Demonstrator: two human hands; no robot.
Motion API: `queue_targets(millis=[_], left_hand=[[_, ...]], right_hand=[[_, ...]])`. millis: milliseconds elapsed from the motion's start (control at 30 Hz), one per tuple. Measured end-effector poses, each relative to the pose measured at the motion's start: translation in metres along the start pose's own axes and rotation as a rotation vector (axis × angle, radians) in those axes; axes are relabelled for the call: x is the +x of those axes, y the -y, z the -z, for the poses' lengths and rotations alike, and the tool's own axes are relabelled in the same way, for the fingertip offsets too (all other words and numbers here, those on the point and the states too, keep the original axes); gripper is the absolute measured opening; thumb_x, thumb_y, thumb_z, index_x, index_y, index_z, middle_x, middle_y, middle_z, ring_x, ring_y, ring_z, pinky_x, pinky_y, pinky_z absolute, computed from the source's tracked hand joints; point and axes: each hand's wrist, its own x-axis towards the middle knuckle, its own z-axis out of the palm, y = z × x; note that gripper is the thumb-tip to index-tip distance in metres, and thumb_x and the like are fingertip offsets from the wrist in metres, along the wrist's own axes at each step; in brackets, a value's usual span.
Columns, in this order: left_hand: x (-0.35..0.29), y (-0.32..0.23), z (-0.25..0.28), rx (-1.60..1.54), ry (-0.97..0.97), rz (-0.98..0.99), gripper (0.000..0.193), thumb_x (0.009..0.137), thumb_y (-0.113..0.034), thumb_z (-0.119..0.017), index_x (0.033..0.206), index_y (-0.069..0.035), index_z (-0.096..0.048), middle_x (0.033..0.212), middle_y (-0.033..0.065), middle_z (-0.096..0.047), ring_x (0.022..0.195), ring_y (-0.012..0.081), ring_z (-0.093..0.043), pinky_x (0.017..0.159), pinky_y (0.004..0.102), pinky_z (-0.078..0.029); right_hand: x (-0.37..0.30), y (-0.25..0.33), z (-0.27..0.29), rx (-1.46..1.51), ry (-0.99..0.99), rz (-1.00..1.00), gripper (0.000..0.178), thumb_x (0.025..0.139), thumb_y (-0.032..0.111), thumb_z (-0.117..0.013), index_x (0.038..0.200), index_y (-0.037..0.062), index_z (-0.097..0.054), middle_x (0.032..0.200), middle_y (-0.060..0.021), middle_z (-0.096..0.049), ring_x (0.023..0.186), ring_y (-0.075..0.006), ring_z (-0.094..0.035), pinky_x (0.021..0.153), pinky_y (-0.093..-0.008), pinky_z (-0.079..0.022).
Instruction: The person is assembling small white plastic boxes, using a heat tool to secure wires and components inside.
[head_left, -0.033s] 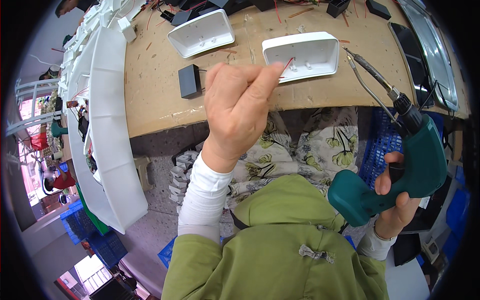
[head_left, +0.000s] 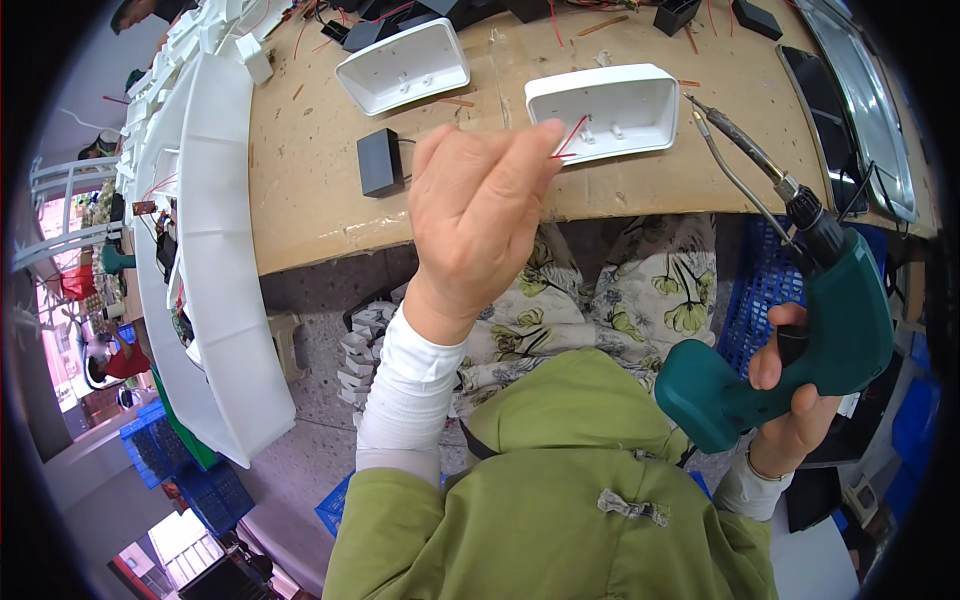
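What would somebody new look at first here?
Probably the big dark green tool with the metal tip, held in the right hand on the right side. Then the left hand, above the middle, by the left end of an open white shell, with thin red wires beside it.

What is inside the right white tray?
In the tray, small white posts show; red wire overlaps the view. The left hand covers the tray's lower left corner; anything there is hidden.

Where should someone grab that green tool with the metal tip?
Probably the green handle, coming from the lower right: it's slimmer than the blocky green end, and the metal tip points away, toward the upper left.
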Motion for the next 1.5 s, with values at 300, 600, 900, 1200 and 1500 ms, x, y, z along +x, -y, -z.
queue_targets(millis=[300,600,900,1200,1500], left_hand=[[0.002,0.000,-0.001,0.015,0.000,0.013,0.027,0.060,0.001,-0.064,0.085,-0.007,-0.057,0.073,0.0001,-0.054,0.063,0.0155,-0.048,0.064,0.0303,-0.031],[0.005,-0.005,-0.001,0.118,0.075,0.044,0.022,0.063,-0.002,-0.066,0.081,-0.009,-0.057,0.071,-0.0026,-0.051,0.065,0.0139,-0.048,0.071,0.0332,-0.028],[0.025,-0.001,-0.015,0.092,0.034,0.090,0.015,0.063,-0.004,-0.065,0.075,-0.005,-0.057,0.083,0.0052,-0.056,0.071,0.0186,-0.053,0.070,0.0344,-0.034],[0.026,0.004,-0.024,0.182,0.102,0.137,0.007,0.066,-0.002,-0.062,0.072,-0.003,-0.059,0.087,0.0078,-0.062,0.067,0.0204,-0.056,0.069,0.0323,-0.041],[0.028,0.005,-0.026,0.157,0.084,0.160,0.006,0.066,0.000,-0.061,0.071,-0.002,-0.060,0.086,0.0083,-0.062,0.069,0.0219,-0.057,0.062,0.0289,-0.045]], right_hand=[[0.001,-0.001,-0.004,-0.005,-0.021,-0.007,0.075,0.074,0.027,-0.068,0.128,-0.0042,-0.026,0.115,-0.0247,-0.045,0.066,-0.0128,-0.052,0.051,-0.0223,-0.042],[0.001,-0.001,-0.012,-0.063,-0.051,-0.024,0.077,0.072,0.030,-0.071,0.126,-0.0056,-0.030,0.110,-0.0244,-0.047,0.063,-0.0130,-0.052,0.051,-0.0229,-0.043],[-0.002,-0.005,-0.015,-0.080,-0.079,-0.067,0.077,0.070,0.032,-0.072,0.124,-0.0059,-0.032,0.109,-0.0236,-0.048,0.063,-0.0137,-0.053,0.051,-0.0232,-0.043],[0.000,-0.009,-0.020,-0.051,-0.102,-0.103,0.079,0.068,0.031,-0.074,0.124,-0.0062,-0.032,0.108,-0.0243,-0.049,0.063,-0.0148,-0.054,0.052,-0.0239,-0.044],[0.004,-0.012,-0.017,-0.050,-0.069,-0.092,0.078,0.069,0.030,-0.073,0.124,-0.0067,-0.032,0.108,-0.0254,-0.048,0.063,-0.0148,-0.054,0.052,-0.0238,-0.044]])
